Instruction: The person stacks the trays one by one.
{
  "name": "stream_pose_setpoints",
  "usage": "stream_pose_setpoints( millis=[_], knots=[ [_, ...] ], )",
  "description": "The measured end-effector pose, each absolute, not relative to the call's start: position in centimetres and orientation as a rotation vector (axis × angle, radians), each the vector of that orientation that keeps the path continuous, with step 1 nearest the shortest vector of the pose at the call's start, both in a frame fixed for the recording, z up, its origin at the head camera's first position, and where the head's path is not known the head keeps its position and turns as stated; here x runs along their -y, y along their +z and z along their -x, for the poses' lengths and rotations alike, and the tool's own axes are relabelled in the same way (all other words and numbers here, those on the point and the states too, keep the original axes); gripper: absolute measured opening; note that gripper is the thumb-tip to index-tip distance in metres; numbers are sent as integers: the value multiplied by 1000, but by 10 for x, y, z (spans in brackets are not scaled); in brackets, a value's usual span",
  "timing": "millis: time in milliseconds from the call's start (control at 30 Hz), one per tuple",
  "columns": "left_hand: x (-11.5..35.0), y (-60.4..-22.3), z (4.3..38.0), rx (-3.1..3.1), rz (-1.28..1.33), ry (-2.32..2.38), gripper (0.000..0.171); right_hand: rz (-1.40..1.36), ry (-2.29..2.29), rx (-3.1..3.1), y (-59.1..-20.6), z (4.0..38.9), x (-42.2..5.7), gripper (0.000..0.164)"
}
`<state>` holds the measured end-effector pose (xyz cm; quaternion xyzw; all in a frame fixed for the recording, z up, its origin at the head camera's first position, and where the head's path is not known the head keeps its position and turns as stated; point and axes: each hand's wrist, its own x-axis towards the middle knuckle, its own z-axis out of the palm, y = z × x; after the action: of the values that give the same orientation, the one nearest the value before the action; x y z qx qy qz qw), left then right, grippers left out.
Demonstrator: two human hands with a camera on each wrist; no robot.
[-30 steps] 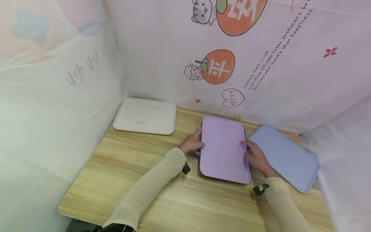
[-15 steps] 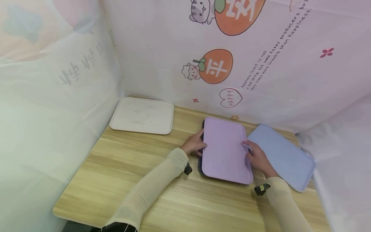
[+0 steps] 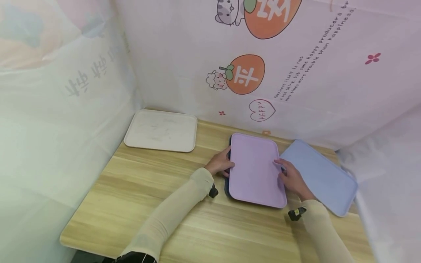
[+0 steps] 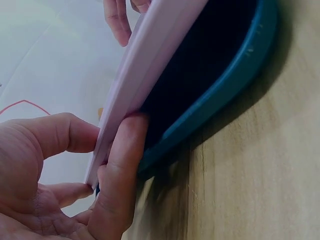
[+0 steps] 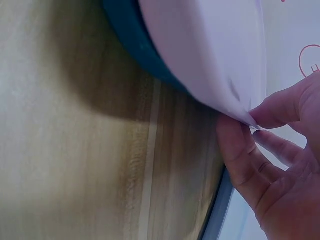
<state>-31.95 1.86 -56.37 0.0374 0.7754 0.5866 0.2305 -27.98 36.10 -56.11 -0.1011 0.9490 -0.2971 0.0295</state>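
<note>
A purple tray (image 3: pixel 256 170) lies over a dark blue tray (image 3: pixel 227 189), whose edge shows along the left side. My left hand (image 3: pixel 217 163) grips the purple tray's left long edge, thumb on top. In the left wrist view, its fingers reach under the purple rim, and the dark blue tray (image 4: pixel 261 42) stands below with a gap between the two. My right hand (image 3: pixel 292 179) pinches the right long edge between thumb and fingers. The right wrist view shows the dark blue tray (image 5: pixel 132 42) under the purple one there too.
On the wooden table (image 3: pixel 138 182), a white tray (image 3: pixel 161 130) lies at the back left. A light blue tray (image 3: pixel 319 179) lies slanted at the right, close beside my right hand. Printed cloth walls (image 3: pixel 184 73) rise behind and at both sides.
The purple tray has slid slightly right over the dark blue tray, whose edge now shows on the left instead of the right. Both hands moved with it and kept their grip.
</note>
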Motion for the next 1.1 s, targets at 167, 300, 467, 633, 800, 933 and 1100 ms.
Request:
stream_pose_setpoints(
  millis=[167, 300, 467, 633, 800, 933, 1100],
  knots=[
    [-17, -565, 320, -2146, -90, 1595, 94, 324, -914, -2932, -564, 280, -359, 56],
    [-16, -569, 321, -2145, -70, 1593, 93, 352, -901, -2957, -567, 281, -358, 55],
    [-16, -572, 322, -2157, -68, 1573, 94, 383, -898, -2984, -573, 281, -360, 53],
    [-14, -570, 323, -2177, -47, 1544, 95, 406, -860, -3022, -577, 283, -359, 51],
    [-13, -566, 325, -2209, -18, 1496, 90, 397, -785, -3045, -576, 285, -354, 50],
    [-13, -567, 326, -2228, -29, 1468, 86, 360, -771, -3033, -571, 284, -351, 50],
    [-13, -567, 326, -2256, -53, 1449, 83, 314, -754, -3024, -569, 283, -349, 51]
  ],
)
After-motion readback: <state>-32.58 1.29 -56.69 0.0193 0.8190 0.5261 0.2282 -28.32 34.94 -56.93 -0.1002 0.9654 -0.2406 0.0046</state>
